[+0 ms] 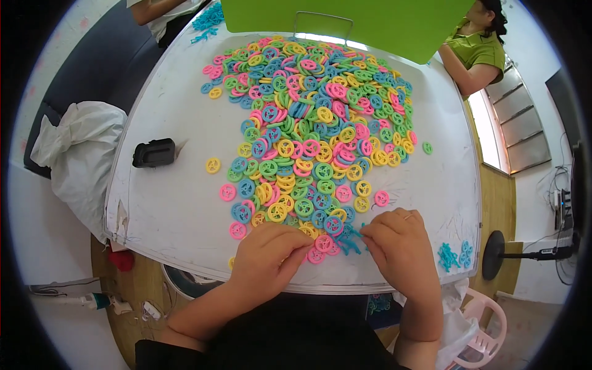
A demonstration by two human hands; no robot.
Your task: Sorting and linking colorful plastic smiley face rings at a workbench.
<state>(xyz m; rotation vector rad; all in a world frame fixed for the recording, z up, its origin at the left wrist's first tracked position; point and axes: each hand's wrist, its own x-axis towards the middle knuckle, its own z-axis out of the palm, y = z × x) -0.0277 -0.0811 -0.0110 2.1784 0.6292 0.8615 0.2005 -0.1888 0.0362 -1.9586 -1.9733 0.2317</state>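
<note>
A big heap of small plastic wheels [302, 129] in pink, yellow, green and blue spreads down the white table [172, 203] to its near edge. My left hand [268, 254] is at the heap's near end, thumb and fingers pinched together beside some pink wheels [316, 255]. Whatever those fingertips hold is hidden. To its right, my right hand [399, 239] is also closed in a pinch, its fingertips against a small cluster of blue branching plastic pieces [349, 239]. Whether one of these pieces is between the fingertips is too small to tell.
A black tray [154, 153] sits at the table's left. More blue pieces [448, 257] lie near the right corner, and others [208, 20] at the far left. Across the far side stands a green board [333, 23]. A person in green [480, 58] is at the far right, another person's arm [151, 9] at the far left.
</note>
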